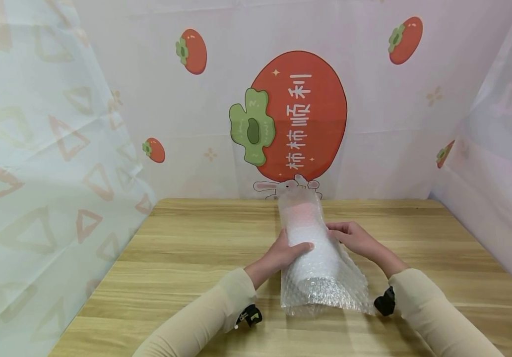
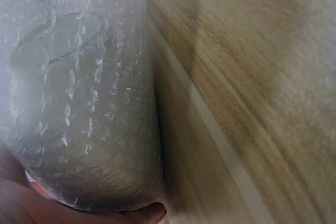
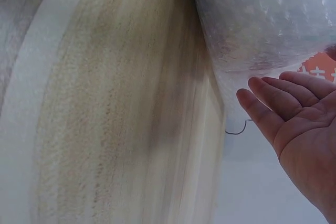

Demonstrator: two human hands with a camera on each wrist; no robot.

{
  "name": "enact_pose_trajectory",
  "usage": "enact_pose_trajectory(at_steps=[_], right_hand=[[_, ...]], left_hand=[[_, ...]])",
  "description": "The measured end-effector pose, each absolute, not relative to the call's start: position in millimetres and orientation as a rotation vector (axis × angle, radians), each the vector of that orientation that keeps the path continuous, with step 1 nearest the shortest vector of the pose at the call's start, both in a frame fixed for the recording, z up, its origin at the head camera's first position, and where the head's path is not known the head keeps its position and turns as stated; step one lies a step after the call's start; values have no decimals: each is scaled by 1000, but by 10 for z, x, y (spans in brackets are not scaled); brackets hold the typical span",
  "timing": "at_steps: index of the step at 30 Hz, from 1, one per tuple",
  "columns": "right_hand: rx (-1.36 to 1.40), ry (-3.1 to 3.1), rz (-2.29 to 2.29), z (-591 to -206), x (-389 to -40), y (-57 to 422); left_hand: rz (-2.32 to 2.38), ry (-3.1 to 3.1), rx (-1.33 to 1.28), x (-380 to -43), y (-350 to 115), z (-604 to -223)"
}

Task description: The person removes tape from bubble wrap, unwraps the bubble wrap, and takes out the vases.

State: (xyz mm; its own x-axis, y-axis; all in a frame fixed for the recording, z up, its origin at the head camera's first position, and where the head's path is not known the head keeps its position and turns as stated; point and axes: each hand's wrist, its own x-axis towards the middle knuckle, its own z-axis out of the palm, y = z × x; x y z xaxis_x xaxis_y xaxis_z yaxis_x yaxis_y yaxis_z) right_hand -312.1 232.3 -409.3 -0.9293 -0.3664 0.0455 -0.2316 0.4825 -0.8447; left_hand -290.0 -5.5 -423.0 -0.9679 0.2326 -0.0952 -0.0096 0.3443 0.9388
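A roll of bubble wrap (image 1: 314,263) lies lengthwise on the table, wound around something pale and cylindrical. Its far part looks pinkish, and a loose flap spreads at the near right. My left hand (image 1: 289,252) grips the roll from the left, thumb across the top; in the left wrist view its fingers (image 2: 142,214) curve round the wrapped bundle (image 2: 89,114). Through the plastic a round rim shows faintly. At the roll's right side is my right hand (image 1: 352,239). The right wrist view has its fingers (image 3: 265,114) extended, palm showing, with the tips close by the wrap (image 3: 262,24).
The wooden table (image 1: 202,248) has a printed cloth backdrop (image 1: 171,109) along its far edge and hanging cloth (image 1: 37,163) at the left. A black wrist camera (image 1: 250,315) sits under the left sleeve, another camera (image 1: 385,301) under the right.
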Motion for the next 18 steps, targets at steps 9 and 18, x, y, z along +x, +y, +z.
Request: enact_pose_trajectory(at_steps=[9, 18], right_hand=[[-516, 2576, -1437, -4044, -3100, 2353], [-484, 2596, -1405, -3987, -3175, 2380]], left_hand=[[1660, 2394, 175, -2898, -52, -4237], [1666, 2393, 195, -2899, -53, -4233]])
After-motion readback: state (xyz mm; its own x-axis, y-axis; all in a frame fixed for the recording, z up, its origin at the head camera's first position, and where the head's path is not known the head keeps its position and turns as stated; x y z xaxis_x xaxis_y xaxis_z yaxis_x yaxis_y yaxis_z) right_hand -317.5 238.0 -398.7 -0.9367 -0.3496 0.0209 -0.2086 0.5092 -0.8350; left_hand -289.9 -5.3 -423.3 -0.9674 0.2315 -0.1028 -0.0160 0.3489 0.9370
